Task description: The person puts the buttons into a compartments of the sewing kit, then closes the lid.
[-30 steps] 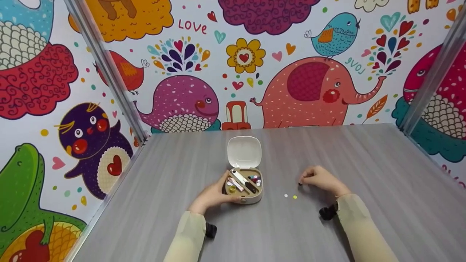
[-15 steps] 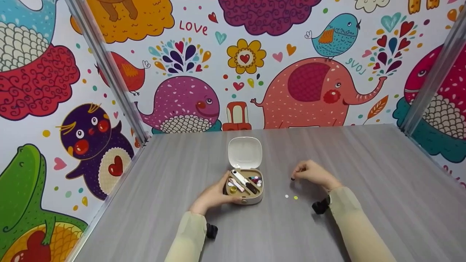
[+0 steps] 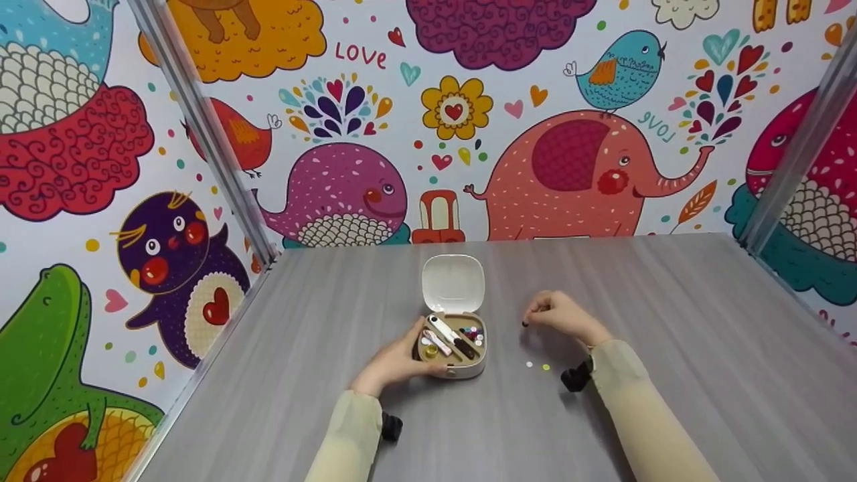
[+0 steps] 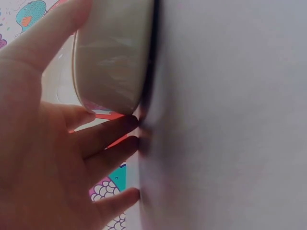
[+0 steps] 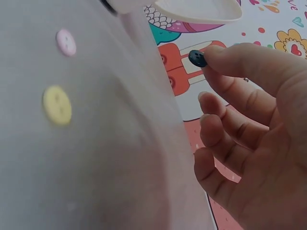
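Note:
A white sewing box [image 3: 469, 371] stands on the table with its lid [image 3: 453, 284] raised. My left hand [image 3: 394, 363] holds it at the left side, thumb along the front and fingers spread toward the back corner. Inside, a white-and-black tool [image 3: 442, 328] lies diagonally between a small yellowish round item [image 3: 430, 350] and several coloured buttons [image 3: 473, 333]. To the right of the box, my right hand [image 3: 561, 314] pinches a dark button [image 5: 196, 58] between thumb and index finger, above the table; its other fingers are loosely bent.
On the grey table [image 3: 321, 288], a white button [image 3: 529, 365] and a yellow button [image 3: 546, 367] lie in front of the right hand. Printed wall panels [image 3: 348, 187] with metal posts stand behind and at the sides.
The right hand has moved left toward the box with the dark button between its fingers. The left hand stays at the box. The head view has shifted slightly.

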The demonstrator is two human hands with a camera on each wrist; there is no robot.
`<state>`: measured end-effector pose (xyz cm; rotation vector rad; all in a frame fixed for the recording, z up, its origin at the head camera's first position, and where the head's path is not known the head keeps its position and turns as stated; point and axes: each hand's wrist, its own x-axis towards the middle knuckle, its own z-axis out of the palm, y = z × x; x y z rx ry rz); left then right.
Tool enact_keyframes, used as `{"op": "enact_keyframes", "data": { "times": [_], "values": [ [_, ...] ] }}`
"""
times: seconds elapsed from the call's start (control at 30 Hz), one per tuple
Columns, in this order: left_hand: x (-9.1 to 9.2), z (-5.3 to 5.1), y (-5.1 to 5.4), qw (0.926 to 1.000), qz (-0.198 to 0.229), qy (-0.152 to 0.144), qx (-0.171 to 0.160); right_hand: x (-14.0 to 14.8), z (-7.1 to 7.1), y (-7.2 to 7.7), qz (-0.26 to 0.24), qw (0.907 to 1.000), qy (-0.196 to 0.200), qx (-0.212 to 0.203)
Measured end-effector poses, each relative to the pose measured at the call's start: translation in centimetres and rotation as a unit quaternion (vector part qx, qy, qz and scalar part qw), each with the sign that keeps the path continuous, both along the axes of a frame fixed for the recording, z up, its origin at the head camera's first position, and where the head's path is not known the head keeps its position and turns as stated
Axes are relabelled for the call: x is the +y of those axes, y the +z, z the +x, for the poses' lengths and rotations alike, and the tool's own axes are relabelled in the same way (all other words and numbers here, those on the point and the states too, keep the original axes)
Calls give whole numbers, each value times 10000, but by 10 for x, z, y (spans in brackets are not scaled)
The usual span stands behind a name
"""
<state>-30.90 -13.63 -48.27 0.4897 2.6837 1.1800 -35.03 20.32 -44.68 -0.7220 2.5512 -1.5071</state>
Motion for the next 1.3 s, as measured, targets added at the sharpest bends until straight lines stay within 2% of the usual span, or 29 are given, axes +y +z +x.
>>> {"op": "enact_keyframes", "data": {
  "times": [0.07,0.27,0.37,0.77,1.3],
  "values": [
    [0,0,0,10000,24,-7,14,-4,-3,-2,12,10000,-29,88],
    [1,2,1,10000,42,23,-42,-16,-20,-19,123,9989,-132,442],
    [1,2,1,10000,21,48,-31,-24,-24,-22,165,9987,-139,468],
    [2,3,2,9999,107,46,-64,-61,-27,-27,60,9993,-136,356],
    [2,0,1,9999,90,-42,-44,-78,-27,-31,761,9898,-409,1131]
  ]
}}
